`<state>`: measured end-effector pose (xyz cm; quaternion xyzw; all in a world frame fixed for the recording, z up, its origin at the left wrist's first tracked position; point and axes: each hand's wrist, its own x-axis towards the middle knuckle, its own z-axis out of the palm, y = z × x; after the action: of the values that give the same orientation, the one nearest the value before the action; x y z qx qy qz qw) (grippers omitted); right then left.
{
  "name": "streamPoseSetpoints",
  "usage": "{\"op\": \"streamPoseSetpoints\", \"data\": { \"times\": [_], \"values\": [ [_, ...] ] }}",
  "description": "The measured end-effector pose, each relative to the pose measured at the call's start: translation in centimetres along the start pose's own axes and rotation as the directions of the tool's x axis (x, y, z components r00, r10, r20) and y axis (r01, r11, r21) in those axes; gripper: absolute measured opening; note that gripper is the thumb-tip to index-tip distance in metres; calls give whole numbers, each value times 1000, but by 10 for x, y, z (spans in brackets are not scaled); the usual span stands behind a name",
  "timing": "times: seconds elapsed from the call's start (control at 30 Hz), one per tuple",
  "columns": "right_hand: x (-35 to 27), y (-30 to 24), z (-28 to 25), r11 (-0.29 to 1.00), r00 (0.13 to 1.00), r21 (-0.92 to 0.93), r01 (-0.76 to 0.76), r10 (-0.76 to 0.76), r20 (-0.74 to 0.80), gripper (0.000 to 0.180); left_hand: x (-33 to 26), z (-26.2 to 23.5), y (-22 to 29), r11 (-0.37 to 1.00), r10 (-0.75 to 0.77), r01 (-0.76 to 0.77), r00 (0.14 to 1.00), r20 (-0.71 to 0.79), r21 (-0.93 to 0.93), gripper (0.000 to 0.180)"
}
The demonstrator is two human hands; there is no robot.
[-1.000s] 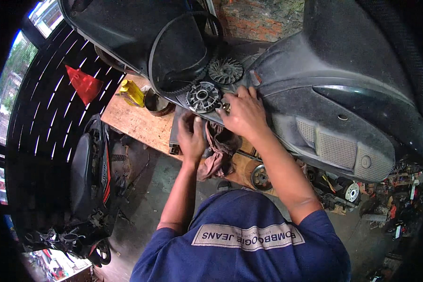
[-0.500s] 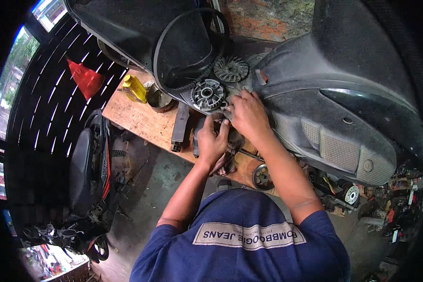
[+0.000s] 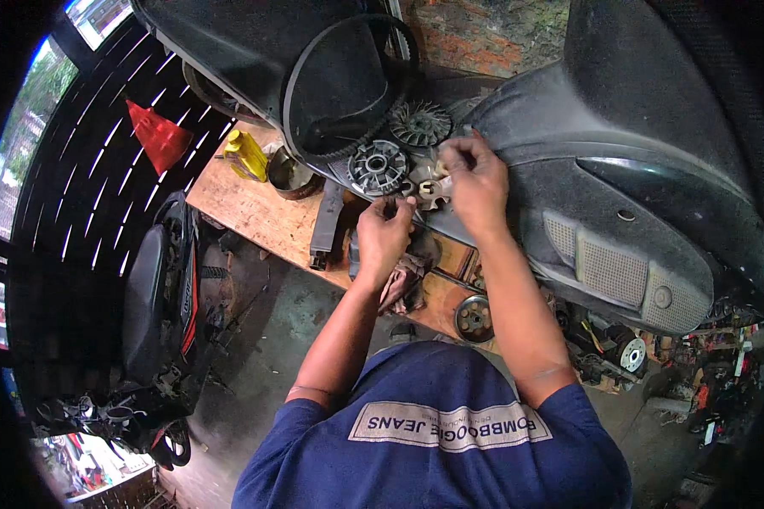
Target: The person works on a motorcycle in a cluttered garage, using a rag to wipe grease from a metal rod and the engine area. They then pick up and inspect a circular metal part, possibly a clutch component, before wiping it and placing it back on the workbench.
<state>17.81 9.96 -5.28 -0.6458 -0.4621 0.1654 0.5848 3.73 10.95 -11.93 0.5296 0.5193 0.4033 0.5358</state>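
Observation:
My right hand [image 3: 477, 180] pinches a small pale metal part [image 3: 431, 185] at the edge of the black scooter body [image 3: 628, 170]. Just below it is my left hand [image 3: 384, 231], its fingers curled and its fingertips reaching up toward that part. A dirty rag [image 3: 403, 284] hangs bunched under the left palm. Left of the hands, a grey ribbed pulley [image 3: 376, 165] lies on the wooden bench [image 3: 255, 212]. Behind the pulley lie a finned round disc [image 3: 419, 125] and a black drive belt [image 3: 307, 76] in a loop.
On the bench stand a yellow bottle [image 3: 246, 155] and a round tin [image 3: 290, 176], with a black bar-shaped part [image 3: 325, 225] and a round metal drum [image 3: 474, 318] nearer me. A red triangular flag [image 3: 157, 136] and a parked motorcycle [image 3: 157, 293] are at the left.
My left hand has risen from the rag on the bench toward the right hand. My right hand has lifted from the bench parts and now pinches the pale part.

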Motion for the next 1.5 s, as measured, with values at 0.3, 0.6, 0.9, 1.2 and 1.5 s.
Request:
{"op": "streamPoseSetpoints", "data": {
  "times": [0.3, 0.6, 0.9, 1.2, 1.5],
  "values": [
    [5, 3, -16, -150, 763, 798, -583, 236, 602, 19, 2, 1, 11, 997, 17, -15, 1000, -23, 81, 32],
    [4, -5, -4, 984, 979, -142, -109, 131, 156, 25, 15, 9, -19, 1000, 15, -16, 995, -102, -5, 30],
    [5, -9, 8, 606, 886, -770, 199, 223, 405, 26, 14, 5, -5, 976, 155, -141, 985, -70, 167, 33],
    [-17, -17, -3, 967, 916, 44, -249, 221, 336, 27, 10, 0, -8, 996, 43, -40, 999, 33, -74, 23],
    [-96, -11, -72, 24, 567, 588, -808, 302, 767, 33, -26, -23, -37, 976, 165, -151, 983, 81, -155, 18]
  ]
}}
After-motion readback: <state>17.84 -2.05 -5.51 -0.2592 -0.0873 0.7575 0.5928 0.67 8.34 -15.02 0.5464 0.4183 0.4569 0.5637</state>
